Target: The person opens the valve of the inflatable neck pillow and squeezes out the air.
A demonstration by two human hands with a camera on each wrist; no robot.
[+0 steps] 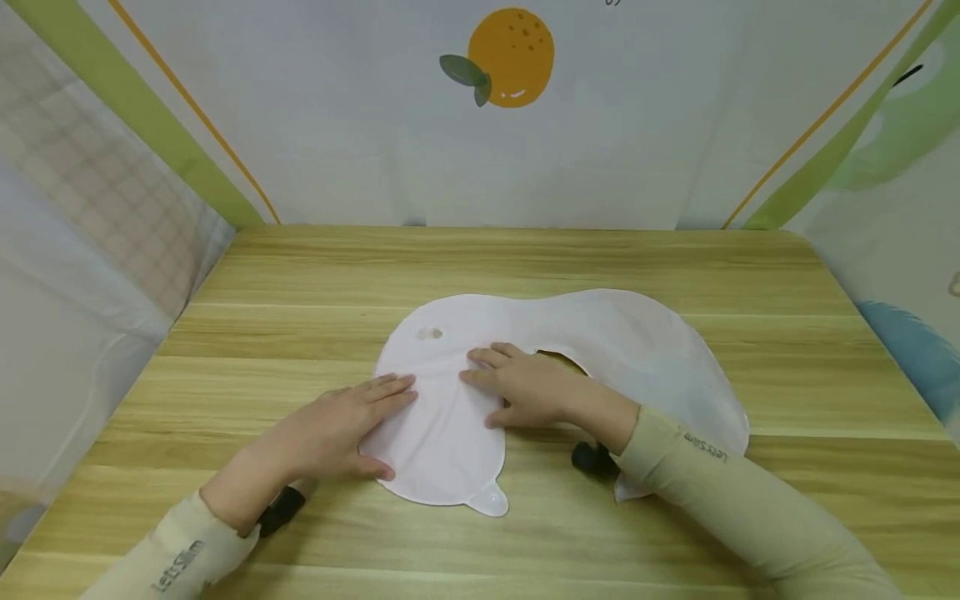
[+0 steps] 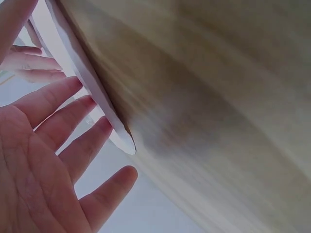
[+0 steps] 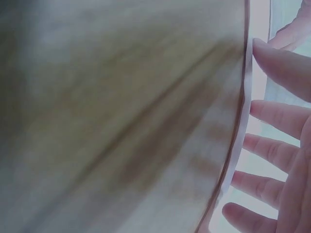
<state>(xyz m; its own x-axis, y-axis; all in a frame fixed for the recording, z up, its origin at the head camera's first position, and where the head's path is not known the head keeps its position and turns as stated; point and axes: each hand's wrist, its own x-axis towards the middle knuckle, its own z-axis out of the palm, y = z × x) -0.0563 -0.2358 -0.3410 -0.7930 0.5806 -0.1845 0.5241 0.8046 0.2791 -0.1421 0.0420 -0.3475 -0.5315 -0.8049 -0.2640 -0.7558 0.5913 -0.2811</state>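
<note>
A pale pink, U-shaped neck pillow [image 1: 442, 446] lies nearly flat on the table, its two ends towards me. My left hand [image 1: 322, 433] rests at the outer edge of its left lobe, with the fingers spread and fairly straight. On the inner edge of that same lobe lies my right hand [image 1: 528, 387], fingers extended over the fabric. Shallow creases run between the hands. A small clear tab [image 1: 490, 500] sticks out at the lobe's near end. Both wrist views show the fingertips touching the pillow's thin rim [image 2: 90, 80], with neither hand curled round it.
The wood-grain table [image 1: 285, 333] spreads around the pillow. Behind it hangs a white cloth [image 1: 337, 125] printed with an orange. Black wrist devices [image 1: 281, 510] sit under both wrists. The pillow's right lobe [image 1: 660, 367] lies partly beneath my right forearm.
</note>
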